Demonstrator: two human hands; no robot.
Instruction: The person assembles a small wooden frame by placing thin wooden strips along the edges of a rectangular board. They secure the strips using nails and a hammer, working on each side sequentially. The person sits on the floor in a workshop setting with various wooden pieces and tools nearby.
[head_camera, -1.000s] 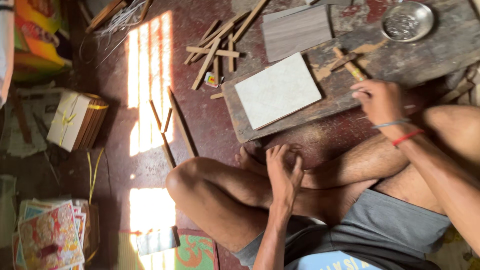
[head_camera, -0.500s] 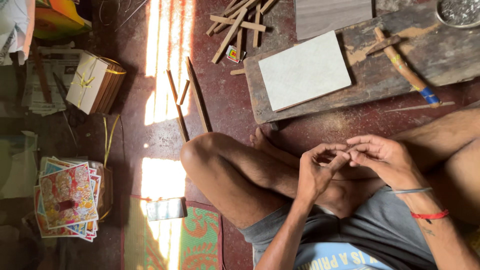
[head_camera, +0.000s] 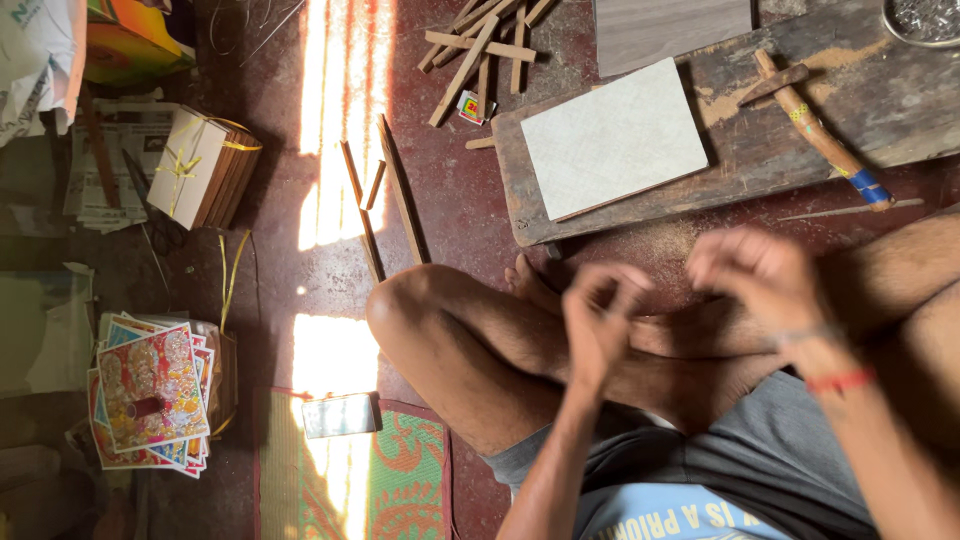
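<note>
I sit cross-legged on a dark red floor. My left hand (head_camera: 598, 318) hovers above my crossed shins, fingers curled and blurred by motion. My right hand (head_camera: 762, 285), with a red and a grey band at the wrist, is just to its right, also curled and blurred. A small gap separates the hands. Nothing can be made out in either. Just beyond my feet lies a worn wooden board (head_camera: 760, 160) carrying a pale rectangular sheet (head_camera: 615, 135) and a wooden stick tool with a blue tip (head_camera: 820, 130).
Loose wooden sticks (head_camera: 480, 50) lie at the top, thin strips (head_camera: 385, 200) beside my left knee. A grey panel (head_camera: 670, 30) and a metal dish (head_camera: 925, 20) sit beyond the board. At left are a string-tied bundle (head_camera: 200, 165), colourful pictures (head_camera: 150, 395), a phone (head_camera: 340, 415) and a mat (head_camera: 400, 480).
My right hand left the board and came back to meet my left hand over my legs. The hands have now drawn slightly apart and are moving fast. The view shifted.
</note>
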